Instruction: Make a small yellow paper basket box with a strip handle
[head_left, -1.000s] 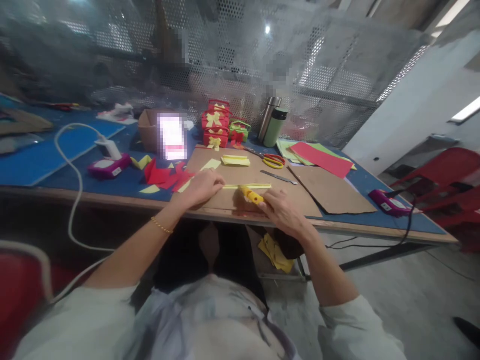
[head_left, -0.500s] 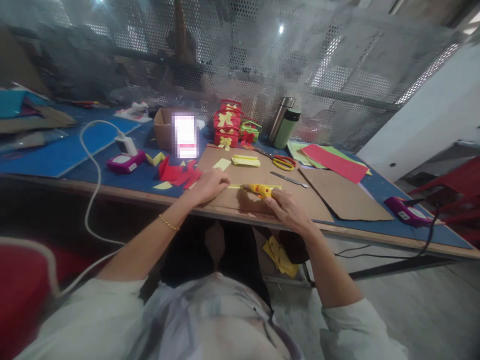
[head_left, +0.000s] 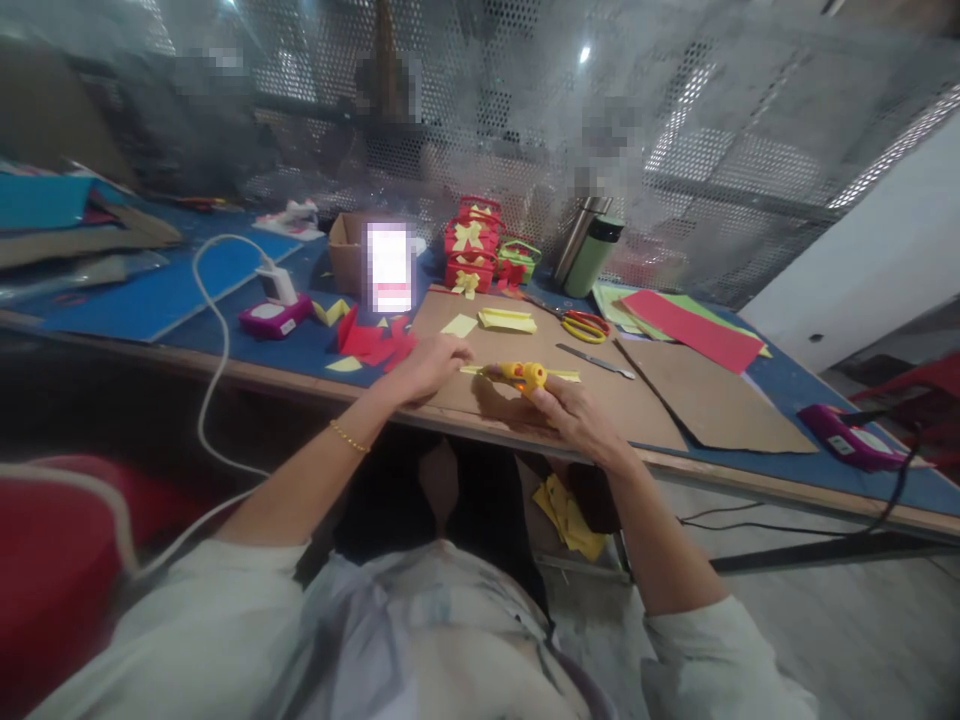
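My right hand (head_left: pixel 576 408) is wrapped round a yellow glue gun (head_left: pixel 529 375), whose nozzle points left just over a narrow yellow paper strip (head_left: pixel 562 376). The strip lies on a sheet of brown cardboard (head_left: pixel 480 402) near the table's front edge. At its left end my left hand (head_left: pixel 433 366) rests on the cardboard, fingertips closed on the strip. A folded yellow paper piece (head_left: pixel 508 321) and a small pale yellow piece (head_left: pixel 459 325) lie just beyond. The gun's body hides part of the strip.
Scissors (head_left: pixel 581 325) and a metal blade (head_left: pixel 596 361) lie to the right, by coloured paper sheets (head_left: pixel 694 330). Behind stand red paper boxes (head_left: pixel 470 250), a green flask (head_left: pixel 594 258) and a lit screen (head_left: pixel 389 268). Red scraps (head_left: pixel 369 340) lie on the left.
The view has shifted slightly left, so everything sits further right. The glue gun's nozzle has moved a little left along the strip and the gun has turned slightly. My left hand stays on the strip's end.
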